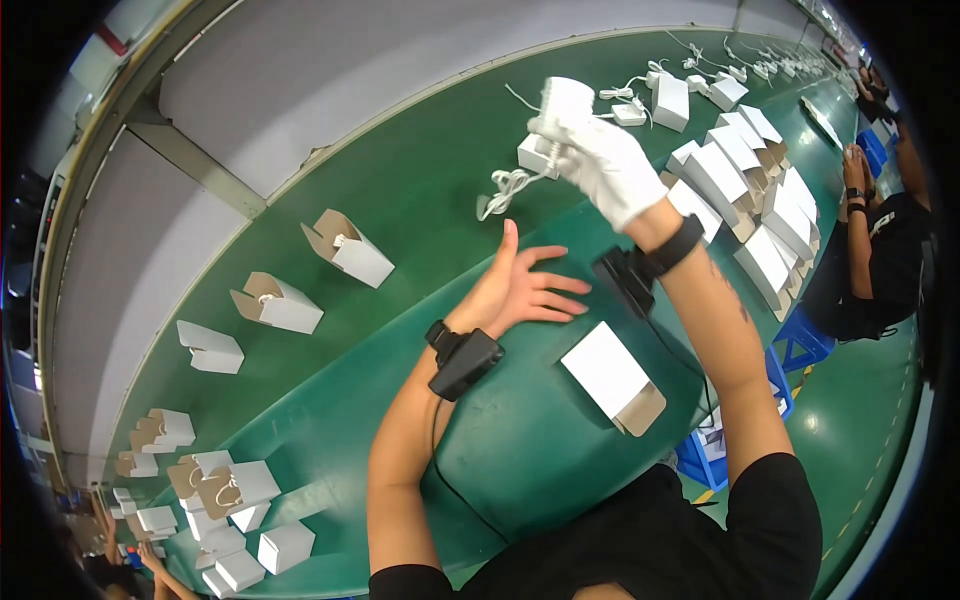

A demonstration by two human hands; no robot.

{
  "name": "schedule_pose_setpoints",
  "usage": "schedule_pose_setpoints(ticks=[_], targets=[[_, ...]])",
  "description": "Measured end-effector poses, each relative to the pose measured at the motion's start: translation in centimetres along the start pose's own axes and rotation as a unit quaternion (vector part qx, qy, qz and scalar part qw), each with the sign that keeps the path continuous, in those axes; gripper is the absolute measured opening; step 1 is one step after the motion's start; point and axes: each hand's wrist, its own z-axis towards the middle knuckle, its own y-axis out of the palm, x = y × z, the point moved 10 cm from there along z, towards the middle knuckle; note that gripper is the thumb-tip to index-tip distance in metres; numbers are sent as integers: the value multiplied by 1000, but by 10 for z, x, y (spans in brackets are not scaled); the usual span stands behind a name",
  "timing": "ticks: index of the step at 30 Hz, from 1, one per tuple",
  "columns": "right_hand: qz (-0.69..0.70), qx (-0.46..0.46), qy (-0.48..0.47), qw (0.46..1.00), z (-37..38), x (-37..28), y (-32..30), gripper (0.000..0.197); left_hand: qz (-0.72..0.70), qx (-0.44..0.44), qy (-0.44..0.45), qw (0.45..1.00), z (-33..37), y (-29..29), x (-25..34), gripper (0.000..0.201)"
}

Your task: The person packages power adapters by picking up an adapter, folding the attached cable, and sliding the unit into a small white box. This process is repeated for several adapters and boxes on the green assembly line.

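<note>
My right hand (pixel 595 165), in a white glove, is raised over the green belt with its fingers closed round a white block-shaped device (pixel 568 96). A bundled white cable (pixel 508 190) hangs just below that hand; whether it joins the device I cannot tell. Partly behind the glove shows a small white block (pixel 536 155). Lower and to the left, my bare left hand (pixel 528 290) is open, thumb up and fingers spread, with nothing in it. An open white carton (pixel 606 372) lies on the near green surface, its brown flap toward me.
Cartons with raised flaps (pixel 350 250) stand along the belt (pixel 430 220) to the left, several more at lower left (pixel 240 490). White cartons (pixel 740 170) cluster at right. Adapters with cables (pixel 628 110) line the far belt. A co-worker (pixel 885 230) sits at right, near a blue crate (pixel 705 455).
</note>
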Motion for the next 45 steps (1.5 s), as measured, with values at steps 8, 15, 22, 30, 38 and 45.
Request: schedule_pose_setpoints(ticks=[8,15,22,30,38,45], targets=[[90,-149,18,984,-76,1,20,42,-184,100,274,939,25,-36,47,45],[-208,-148,-57,965,-86,42,-17,42,26,68,297,952,57,10,57,44],[-23,-26,86,996,-76,36,-75,46,58,5,221,974,109,3,66,65],[105,13,163,981,-124,-28,-70,58,423,150,138,883,133,-91,123,83],[126,-70,122,982,-152,-30,-58,71,424,5,175,889,62,-47,45,90],[73,-114,264,955,-157,7,-49,59,441,53,159,882,47,-27,27,91]])
